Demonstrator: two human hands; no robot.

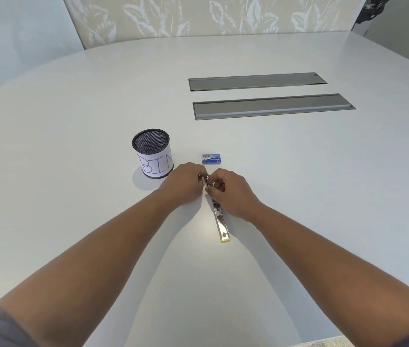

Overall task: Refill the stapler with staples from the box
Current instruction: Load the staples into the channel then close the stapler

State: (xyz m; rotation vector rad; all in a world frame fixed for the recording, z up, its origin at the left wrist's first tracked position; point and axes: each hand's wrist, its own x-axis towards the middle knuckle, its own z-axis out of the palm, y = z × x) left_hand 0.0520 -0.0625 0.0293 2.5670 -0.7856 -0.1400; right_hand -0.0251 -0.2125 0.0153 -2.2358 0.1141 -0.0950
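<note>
The stapler (221,224) lies opened flat on the white table (298,196), its shiny metal arm stretching toward me and ending in a yellow tip. My left hand (184,184) and my right hand (231,191) meet over its far end, fingers curled and pinching the metal parts there. What exactly sits between the fingertips is hidden. The small blue staple box (211,158) rests on the table just beyond my hands, apart from them.
A black mesh cup (152,152) with a paper label reading BIN stands left of the box. Two long grey cable hatches (271,106) are set into the table farther back. A leaf-patterned wall rises behind the table's far edge.
</note>
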